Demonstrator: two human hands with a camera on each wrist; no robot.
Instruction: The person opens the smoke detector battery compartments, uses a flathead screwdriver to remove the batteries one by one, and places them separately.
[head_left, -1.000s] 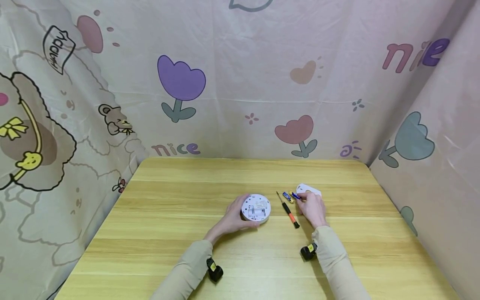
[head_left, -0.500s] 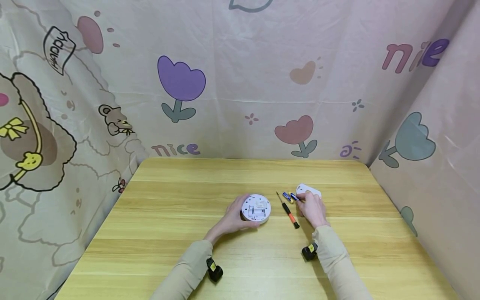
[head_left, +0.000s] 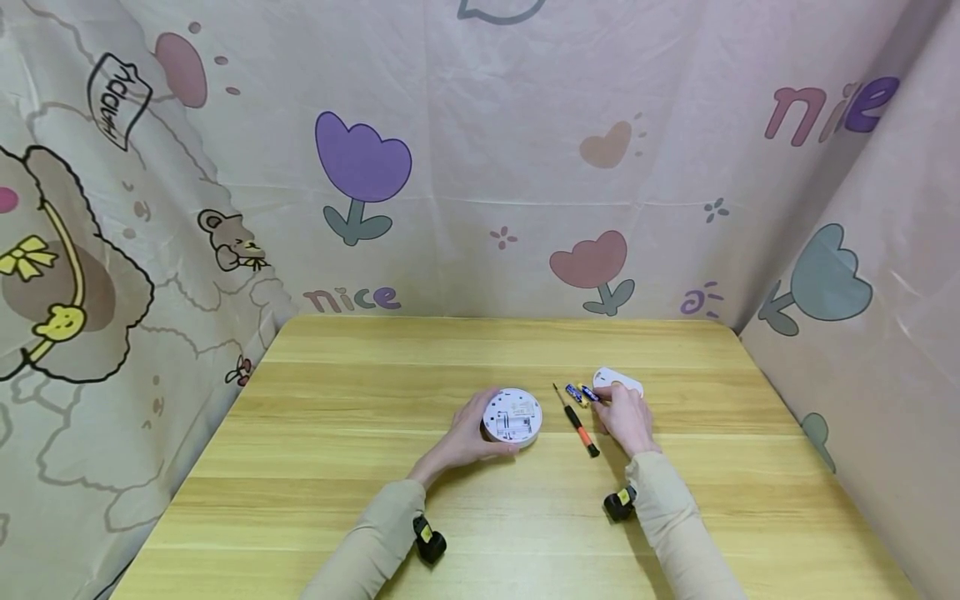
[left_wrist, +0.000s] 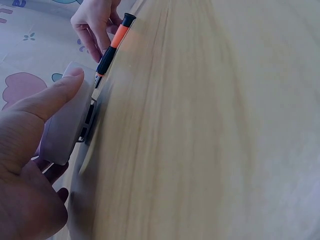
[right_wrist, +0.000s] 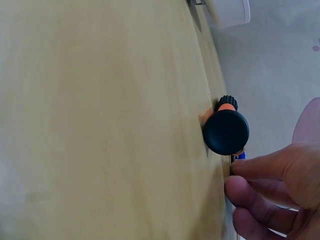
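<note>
My left hand (head_left: pixel 468 433) holds a round white device (head_left: pixel 513 415) at its left side, thumb along the near edge and fingers round the far edge. The upward face shows an open battery compartment with no battery visible in it. In the left wrist view the thumb (left_wrist: pixel 60 92) presses on the device's side wall. My right hand (head_left: pixel 626 417) pinches a blue battery (head_left: pixel 590 393) low at the table. Beside it lies another blue and yellow battery (head_left: pixel 574 394). In the right wrist view the fingers hide most of the batteries.
A screwdriver (head_left: pixel 577 429) with a black and orange handle lies between the device and the right hand. Behind the right hand is a white plate (head_left: pixel 617 377), partly covered. The wooden table (head_left: pixel 360 358) ends at a printed curtain (head_left: pixel 465 167).
The pinched battery and the right hand's fingertips have shifted very slightly. The left hand and the round device stay where they were.
</note>
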